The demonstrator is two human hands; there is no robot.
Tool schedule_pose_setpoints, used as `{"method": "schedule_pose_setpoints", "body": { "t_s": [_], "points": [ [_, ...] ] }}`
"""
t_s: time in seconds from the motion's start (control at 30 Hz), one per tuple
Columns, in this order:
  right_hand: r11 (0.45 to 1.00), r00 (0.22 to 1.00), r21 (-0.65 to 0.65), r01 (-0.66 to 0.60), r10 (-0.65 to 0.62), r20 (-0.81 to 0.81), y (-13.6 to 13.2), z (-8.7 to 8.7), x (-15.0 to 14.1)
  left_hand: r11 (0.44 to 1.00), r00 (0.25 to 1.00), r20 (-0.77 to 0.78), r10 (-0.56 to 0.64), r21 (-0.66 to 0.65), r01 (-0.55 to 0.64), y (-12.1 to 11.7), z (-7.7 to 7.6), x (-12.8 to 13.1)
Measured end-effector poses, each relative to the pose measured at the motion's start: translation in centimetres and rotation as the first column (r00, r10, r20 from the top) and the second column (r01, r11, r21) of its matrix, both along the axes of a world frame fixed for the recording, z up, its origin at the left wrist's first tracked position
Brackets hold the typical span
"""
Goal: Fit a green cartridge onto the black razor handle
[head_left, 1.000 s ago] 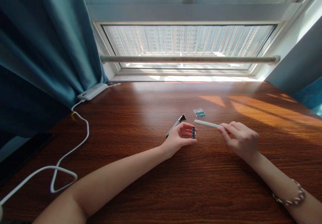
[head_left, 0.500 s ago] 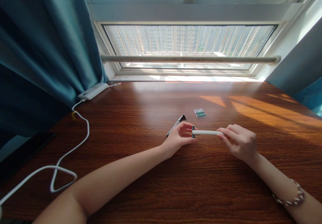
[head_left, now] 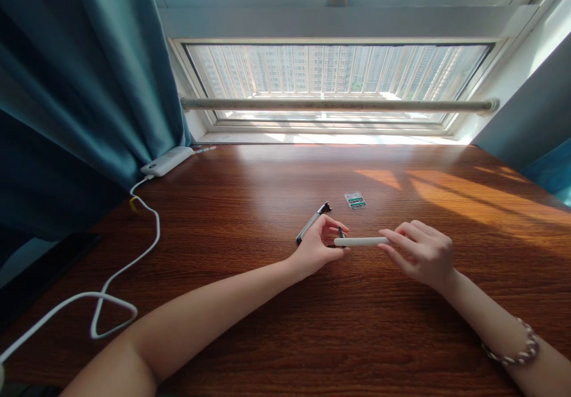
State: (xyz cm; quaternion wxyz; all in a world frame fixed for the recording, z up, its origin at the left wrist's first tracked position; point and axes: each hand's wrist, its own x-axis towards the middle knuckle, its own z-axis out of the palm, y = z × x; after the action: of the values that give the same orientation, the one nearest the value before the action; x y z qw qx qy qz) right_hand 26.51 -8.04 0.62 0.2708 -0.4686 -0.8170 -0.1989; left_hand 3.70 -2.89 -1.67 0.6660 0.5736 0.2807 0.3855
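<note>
My left hand is curled, pinching a small dark razor head between thumb and fingers. My right hand grips the far end of a white razor handle, which lies level and points left. The handle's tip meets the razor head at my left fingertips. Both hands hover just above the brown wooden table. A second razor handle, silver and black, lies on the table just behind my left hand. A small clear pack with green cartridges rests a little farther back.
A white power bank sits at the table's back left, with a white cable looping toward the front left. A teal curtain hangs on the left. The window with a rail runs behind. A beaded bracelet circles my right wrist.
My right hand has brought the white handle leftward and down until its tip meets the razor head in my left hand. My left hand has stayed nearly in place.
</note>
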Motion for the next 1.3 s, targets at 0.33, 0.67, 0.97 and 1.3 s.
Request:
{"method": "schedule_pose_setpoints", "body": {
  "t_s": [0.33, 0.67, 0.97, 1.3],
  "points": [
    [1.000, 0.999, 0.007, 0.021, -0.021, 0.040, 0.0, 0.1, 0.2, 0.990, 0.989, -0.059, 0.137, -0.011, -0.138, -0.2, -0.2, -0.1],
    [0.998, 0.998, -0.015, 0.056, -0.056, -0.022, 0.2, 0.0, 0.5, 0.992, 0.992, -0.009, 0.125, 0.002, -0.125, -0.4, 0.5, -0.1],
    [0.995, 0.986, -0.099, 0.017, -0.033, -0.163, 0.5, -0.6, 0.5, 0.996, 0.995, 0.027, 0.092, 0.018, -0.092, -0.5, 0.7, -0.2],
    [0.990, 0.979, -0.120, 0.071, -0.092, -0.182, 0.7, -0.9, 0.4, 0.999, 0.998, 0.053, 0.036, 0.010, -0.037, -0.4, 0.7, -0.2]
  ]
}}
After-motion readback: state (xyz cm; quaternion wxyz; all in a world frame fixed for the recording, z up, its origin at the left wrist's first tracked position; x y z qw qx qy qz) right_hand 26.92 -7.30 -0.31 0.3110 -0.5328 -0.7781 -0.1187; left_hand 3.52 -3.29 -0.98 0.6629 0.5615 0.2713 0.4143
